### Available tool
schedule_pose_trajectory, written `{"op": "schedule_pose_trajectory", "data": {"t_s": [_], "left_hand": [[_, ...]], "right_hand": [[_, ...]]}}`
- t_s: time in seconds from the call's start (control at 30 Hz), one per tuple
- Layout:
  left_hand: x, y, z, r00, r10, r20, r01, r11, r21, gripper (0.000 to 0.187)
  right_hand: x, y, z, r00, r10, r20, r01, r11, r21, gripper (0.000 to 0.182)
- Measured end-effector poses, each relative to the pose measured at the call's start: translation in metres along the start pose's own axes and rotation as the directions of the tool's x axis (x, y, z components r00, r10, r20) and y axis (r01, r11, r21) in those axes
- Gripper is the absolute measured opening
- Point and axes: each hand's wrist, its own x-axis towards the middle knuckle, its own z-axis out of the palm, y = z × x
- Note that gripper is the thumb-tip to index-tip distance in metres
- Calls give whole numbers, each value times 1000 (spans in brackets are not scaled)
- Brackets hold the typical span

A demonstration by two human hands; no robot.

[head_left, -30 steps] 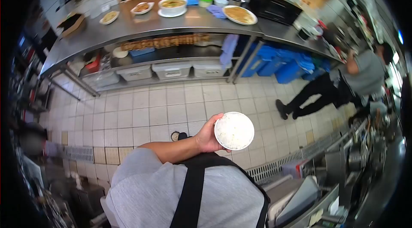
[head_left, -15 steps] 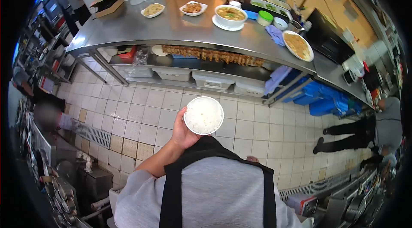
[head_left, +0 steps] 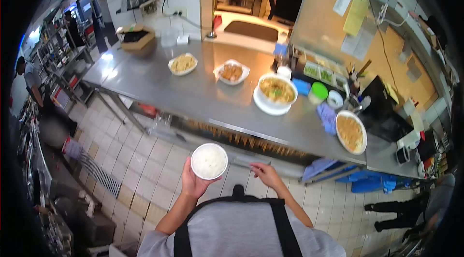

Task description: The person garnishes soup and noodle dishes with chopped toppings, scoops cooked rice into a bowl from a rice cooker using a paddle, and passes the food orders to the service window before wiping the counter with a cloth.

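Note:
My left hand point(head_left: 194, 182) is wrapped round the side and underside of a white bowl point(head_left: 209, 161) heaped with white rice, held level in front of my chest. To the right, my right hand point(head_left: 267, 176) is raised before the counter with its fingers loosely bent and apart; I see nothing in it. Ahead on the steel counter point(head_left: 193, 104) stand a dish of pale food point(head_left: 183, 64), a square dish of brown food point(head_left: 232, 72), a large soup bowl point(head_left: 277, 89) on a white plate point(head_left: 270, 107), and an oval plate of brown food point(head_left: 351, 132).
A cardboard box point(head_left: 136, 39) sits at the counter's left end. Garnish trays point(head_left: 319, 71), a green-lidded tub point(head_left: 319, 91) and a purple cloth point(head_left: 327, 117) are at the right. Blue bins point(head_left: 369, 182) stand below; a person's legs point(head_left: 397, 211) show nearby.
The counter is closer and lower in view. The rice bowl, still in my left hand, has shifted left and slightly down. My right hand has come up into view from beside my body.

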Motion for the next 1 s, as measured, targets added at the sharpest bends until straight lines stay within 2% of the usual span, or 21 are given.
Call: {"op": "schedule_pose_trajectory", "data": {"t_s": [0.07, 0.17, 0.23, 0.37, 0.4, 0.5, 0.53, 0.6, 0.7, 0.8, 0.9, 0.93, 1.0], "left_hand": [[37, 8, -1, 999, 45, 3, -45, 999, 27, 62], [87, 24, -4, 991, 121, -60, -116, 989, 93, 61], [115, 40, -7, 971, 200, -133, -169, 962, 213, 61], [178, 76, -33, 928, 284, -242, -186, 914, 359, 59], [190, 88, -30, 921, 294, -257, -174, 898, 404, 59], [241, 118, -70, 899, 324, -294, -149, 859, 490, 60], [255, 126, -82, 888, 332, -319, -131, 846, 517, 59], [277, 146, -97, 862, 355, -361, -98, 817, 569, 57], [295, 167, -116, 871, 404, -280, -158, 770, 618, 51], [307, 183, -149, 875, 396, -279, -65, 666, 743, 43], [316, 198, -165, 921, 378, -97, -84, 435, 896, 37], [321, 201, -167, 945, 299, -133, -56, 547, 836, 36], [315, 209, -128, 974, 129, -185, 30, 740, 672, 34]], "right_hand": [[32, -28, -20, 999, -28, 22, 24, 988, 154, 26], [91, -41, -34, 993, -58, 98, 43, 989, 144, 27], [131, -42, -30, 994, -48, 95, 26, 974, 224, 30], [212, -33, -15, 999, 28, -37, -5, 859, 512, 37], [234, -28, -12, 998, 10, -62, 24, 855, 517, 43], [277, -32, -14, 958, 279, -72, -125, 627, 769, 45], [297, -22, -12, 963, 248, -103, -82, 638, 766, 47], [319, -34, -15, 941, 311, -133, -101, 634, 766, 47], [351, -49, -22, 913, 366, -182, -103, 637, 764, 46], [373, -63, -32, 908, 389, -154, -139, 627, 766, 36], [392, -60, -36, 908, 405, -103, -199, 636, 746, 28], [397, -59, -37, 914, 392, -109, -167, 606, 778, 27], [402, -61, -39, 923, 368, -116, -111, 542, 833, 25]]}}
